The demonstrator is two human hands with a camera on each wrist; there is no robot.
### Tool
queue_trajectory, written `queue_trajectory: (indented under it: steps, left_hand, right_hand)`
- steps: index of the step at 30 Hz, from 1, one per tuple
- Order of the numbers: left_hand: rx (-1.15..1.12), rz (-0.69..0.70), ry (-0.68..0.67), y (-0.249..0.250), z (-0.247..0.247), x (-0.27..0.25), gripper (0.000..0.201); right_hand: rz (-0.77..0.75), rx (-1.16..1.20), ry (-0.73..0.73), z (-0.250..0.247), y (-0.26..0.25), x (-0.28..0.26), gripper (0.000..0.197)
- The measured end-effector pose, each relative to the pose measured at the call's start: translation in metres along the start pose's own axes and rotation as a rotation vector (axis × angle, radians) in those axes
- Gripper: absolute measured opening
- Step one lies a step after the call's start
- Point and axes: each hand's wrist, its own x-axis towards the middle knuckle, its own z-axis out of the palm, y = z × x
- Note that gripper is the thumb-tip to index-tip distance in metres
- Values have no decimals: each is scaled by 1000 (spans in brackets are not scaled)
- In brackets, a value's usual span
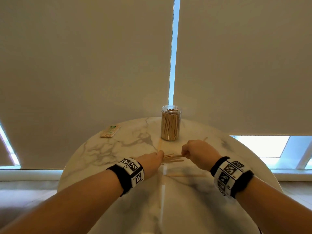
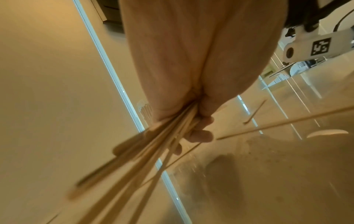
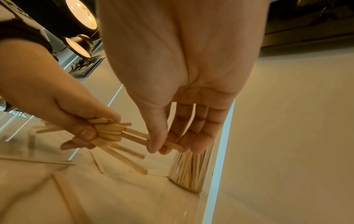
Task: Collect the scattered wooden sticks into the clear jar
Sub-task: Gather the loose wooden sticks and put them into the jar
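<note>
A clear jar point(image 1: 170, 123), open-topped and packed with upright wooden sticks, stands at the far side of the round marble table point(image 1: 104, 149); it shows behind my right fingers in the right wrist view point(image 3: 188, 171). My left hand point(image 1: 152, 160) grips a bundle of flat wooden sticks point(image 3: 109, 131), which fans out blurred in the left wrist view point(image 2: 153, 150). My right hand point(image 1: 197, 153) pinches the far end of one stick point(image 3: 168, 146) from that bundle between thumb and fingers. Loose sticks point(image 1: 175, 174) lie on the table nearer me, and another point(image 1: 159, 144) lies before the jar.
A wrapped packet of sticks point(image 1: 110, 131) lies at the table's far left. Beige roller blinds point(image 1: 84, 56) hang right behind the table. The table edge curves close on the left and right. More loose sticks point(image 3: 65, 195) lie under my right wrist.
</note>
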Motion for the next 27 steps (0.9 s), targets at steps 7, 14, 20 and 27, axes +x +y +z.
queue_trajectory:
  steps: [7, 14, 20, 27]
  left_hand:
    - [-410, 9, 187, -2, -20, -2, 9]
    - [-759, -72, 449, 5, -34, 2, 26]
    - [-1079, -119, 543, -1, -32, 13, 43]
    - [-1185, -86, 621, 15, -41, 17, 24]
  right_hand:
    - [147, -15, 175, -20, 5, -5, 20]
    - [274, 230, 213, -36, -7, -7, 15]
    - [352, 394, 243, -46, -11, -8, 10]
    - [23, 707, 29, -33, -75, -9, 11]
